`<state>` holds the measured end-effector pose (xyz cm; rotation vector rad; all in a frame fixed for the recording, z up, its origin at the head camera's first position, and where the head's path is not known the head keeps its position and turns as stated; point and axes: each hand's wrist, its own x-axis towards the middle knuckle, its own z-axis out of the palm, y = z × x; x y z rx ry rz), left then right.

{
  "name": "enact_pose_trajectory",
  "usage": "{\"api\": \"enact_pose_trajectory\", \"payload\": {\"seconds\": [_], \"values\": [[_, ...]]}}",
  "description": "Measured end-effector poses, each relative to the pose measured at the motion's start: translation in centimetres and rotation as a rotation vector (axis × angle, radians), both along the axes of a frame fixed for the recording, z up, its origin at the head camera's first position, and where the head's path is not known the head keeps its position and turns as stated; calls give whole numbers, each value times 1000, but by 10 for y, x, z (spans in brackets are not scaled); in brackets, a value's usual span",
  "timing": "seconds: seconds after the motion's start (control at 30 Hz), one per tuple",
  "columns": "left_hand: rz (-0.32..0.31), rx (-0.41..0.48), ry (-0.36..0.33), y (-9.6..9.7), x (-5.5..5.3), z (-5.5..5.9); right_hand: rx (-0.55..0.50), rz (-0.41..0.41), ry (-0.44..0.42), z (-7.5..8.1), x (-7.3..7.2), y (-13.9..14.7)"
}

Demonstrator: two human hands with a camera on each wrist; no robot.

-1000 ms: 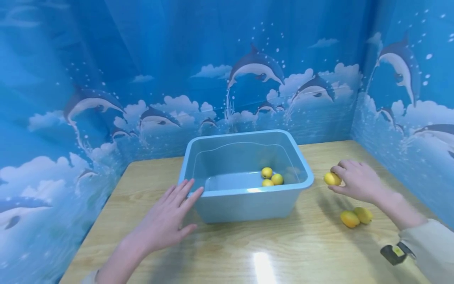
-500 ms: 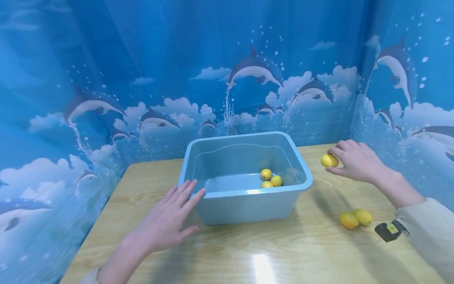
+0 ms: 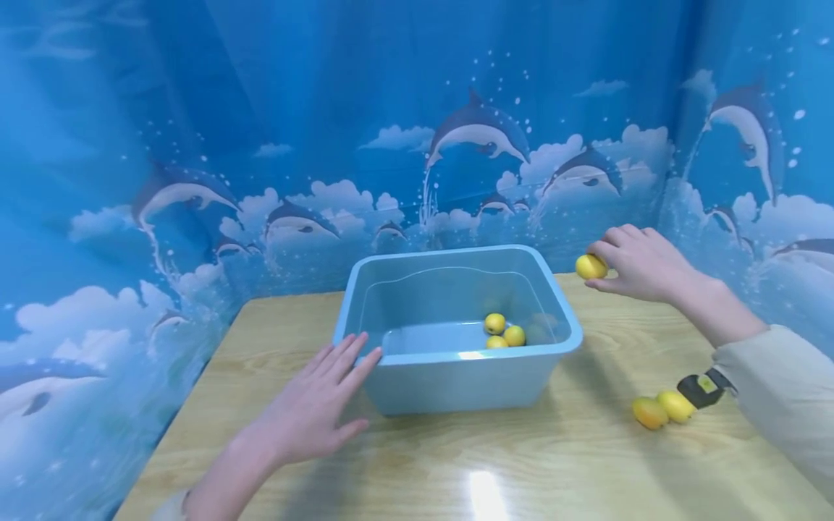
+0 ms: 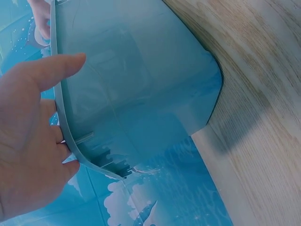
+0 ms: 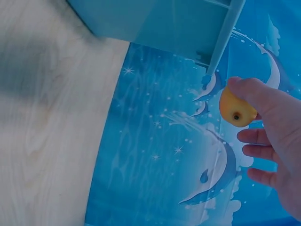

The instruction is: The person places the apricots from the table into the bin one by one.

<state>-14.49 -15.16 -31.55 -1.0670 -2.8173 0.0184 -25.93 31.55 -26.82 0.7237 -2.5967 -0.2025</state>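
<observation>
My right hand (image 3: 641, 264) pinches a yellow mango (image 3: 591, 267) between thumb and fingers, raised above the table just off the right rim of the light blue plastic bin (image 3: 449, 383). In the right wrist view, the mango (image 5: 235, 109) shows a dark stem spot, and the other fingers sit apart from it. My left hand (image 3: 306, 416) rests with straight fingers at the bin's front left rim, thumb spread; the left wrist view shows the fingertips behind the rim. Inside the bin, three yellow mangoes (image 3: 495, 323) lie clustered at the right end.
Two more mangoes (image 3: 650, 412), one tinged orange, lie together on the wooden table (image 3: 417, 470) at the right, below my right forearm. A dolphin-print curtain (image 3: 365, 130) hangs behind the table and along its sides. A black device (image 3: 701, 388) sits at my right sleeve.
My right hand has lifted the mango up and moved it left toward the bin's right rim. The left hand has stayed at the front left rim.
</observation>
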Motion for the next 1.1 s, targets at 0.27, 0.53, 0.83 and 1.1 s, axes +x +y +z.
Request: {"api": "enact_pose_trajectory", "payload": {"seconds": [0.27,0.53,0.83,1.1], "values": [[8,4,-12,1,-1,1,-13,46,-16,10,-12,-13],[6,2,-3,1,-1,1,-2,68,-33,16,-27,-30],[9,13,-9,1,0,1,28,93,-58,25,-43,-47],[15,12,-8,2,1,2,48,95,-113,22,-50,-54]]}}
